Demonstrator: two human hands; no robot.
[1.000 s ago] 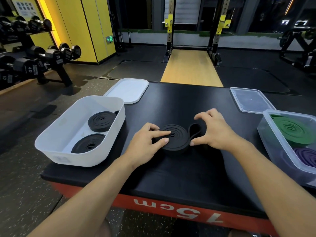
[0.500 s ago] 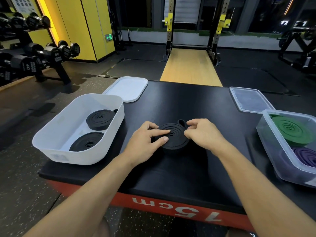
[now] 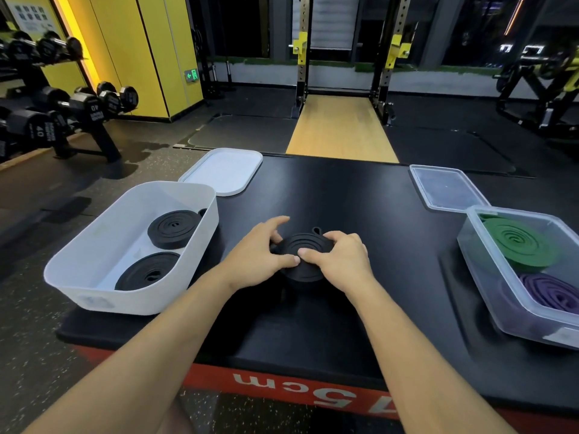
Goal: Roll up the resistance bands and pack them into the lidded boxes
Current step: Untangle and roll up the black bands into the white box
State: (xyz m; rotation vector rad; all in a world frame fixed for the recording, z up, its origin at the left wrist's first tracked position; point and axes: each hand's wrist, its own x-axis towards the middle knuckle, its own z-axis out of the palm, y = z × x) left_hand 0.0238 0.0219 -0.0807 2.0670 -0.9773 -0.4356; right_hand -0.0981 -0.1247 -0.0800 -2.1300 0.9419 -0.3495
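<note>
Ok so you've got the black band [image 3: 302, 256] coiled up almost all the way. It's sitting on the black table top [image 3: 344, 195] right in the middle, between the white box [image 3: 131, 303] on your left and the clear box [image 3: 501, 311] on your right.

Both hands are clamped on it. Your left hand [image 3: 258, 250] has its thumb on top of the coil and fingers wrapped round the far left edge. Your right hand [image 3: 340, 260] curls over the right side, and the thumbs nearly meet on the near face. Only a little end loop [image 3: 316, 230] pokes out at the back of the roll.

My take on finishing this one well: don't ease off the squeeze, these things love to spring open. Tuck that end loop flat against the outside before you lift. Hold across the coil's flat faces, not just the rim, so the middle doesn't telescope out. I'd carry it with one hand pinching top and bottom.

It looks like it belongs in the white box. Two rolled black bands [image 3: 174, 228] already lie flat in there, and the green band [image 3: 517, 242] and purple band [image 3: 551, 289] are in the clear one. There's room along the box's left wall, I think. Set it down flat and release slowly.

The white lid [image 3: 225, 170] and clear lid [image 3: 445, 189] both lie off at the far side of the table, so the boxes need closing afterwards.
</note>
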